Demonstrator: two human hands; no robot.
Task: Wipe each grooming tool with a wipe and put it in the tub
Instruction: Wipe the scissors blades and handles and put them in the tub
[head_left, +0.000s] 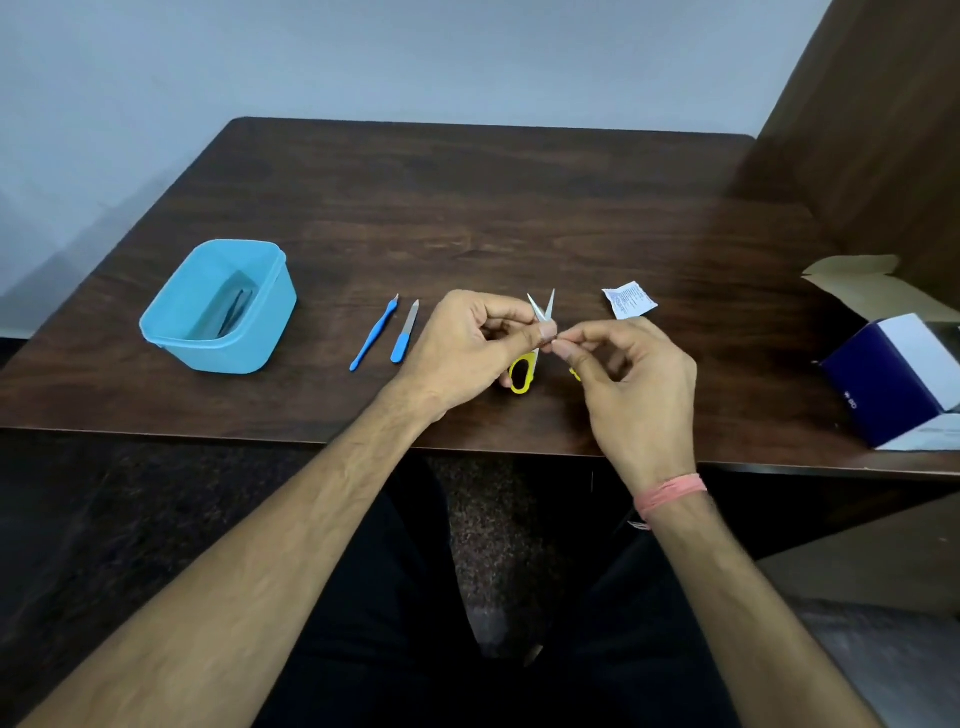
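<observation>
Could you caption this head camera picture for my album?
Both hands hold yellow scissors over the table, beside a blue tub.

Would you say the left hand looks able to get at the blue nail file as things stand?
Probably yes, once freed: the nail file lies bare on the table just left of the left hand, nothing between them, though that hand now holds the scissors.

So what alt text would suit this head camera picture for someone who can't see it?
Two hands, left hand and right hand, hold open yellow-handled scissors above a dark wooden table. To the left lie two blue grooming tools and a blue tub; a torn wipe sachet lies to the right.
</observation>
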